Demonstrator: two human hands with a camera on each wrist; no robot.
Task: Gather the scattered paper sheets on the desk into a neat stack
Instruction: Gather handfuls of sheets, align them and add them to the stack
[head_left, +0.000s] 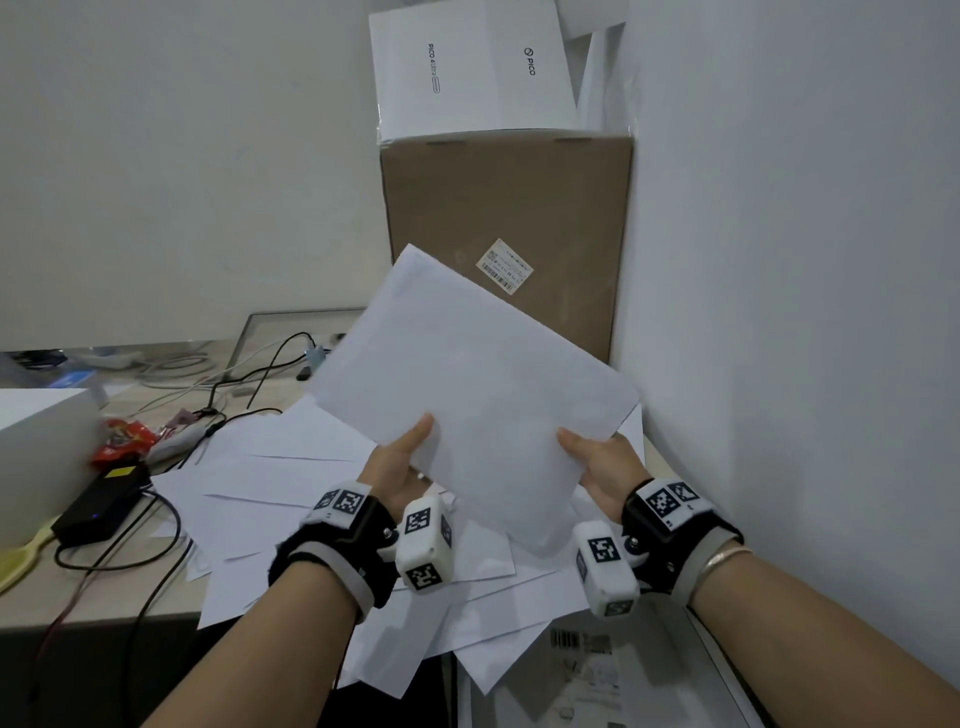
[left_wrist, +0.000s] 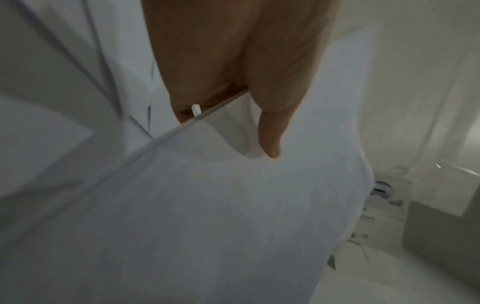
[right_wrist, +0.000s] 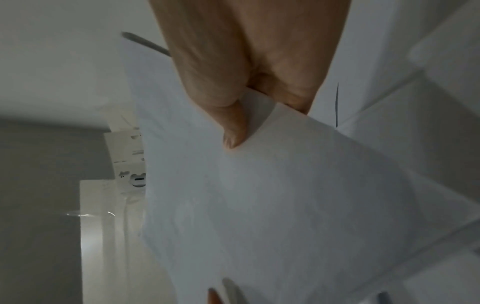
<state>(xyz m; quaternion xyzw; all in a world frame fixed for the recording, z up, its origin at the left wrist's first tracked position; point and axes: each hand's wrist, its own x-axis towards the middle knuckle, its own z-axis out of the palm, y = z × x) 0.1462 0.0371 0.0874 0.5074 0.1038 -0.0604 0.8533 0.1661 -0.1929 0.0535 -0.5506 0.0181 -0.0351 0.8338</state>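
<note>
A bundle of white paper sheets (head_left: 472, 384) is held in the air above the desk, tilted with one corner pointing down. My left hand (head_left: 402, 457) grips its left edge with the thumb on top, and my right hand (head_left: 597, 462) grips its right edge the same way. In the left wrist view my left hand (left_wrist: 244, 98) pinches the bundle (left_wrist: 207, 216), thumb on top. In the right wrist view my right hand (right_wrist: 249, 96) pinches the sheets (right_wrist: 272, 205). Several loose sheets (head_left: 291, 483) lie fanned across the desk below, some overhanging its front edge.
A brown cardboard box (head_left: 509, 218) stands in the corner with a white box (head_left: 467, 67) on top. Cables (head_left: 244, 384), a black power brick (head_left: 101, 501), a red wrapper (head_left: 122, 439) and a white box (head_left: 41, 457) crowd the left. The wall (head_left: 779, 312) is close on the right.
</note>
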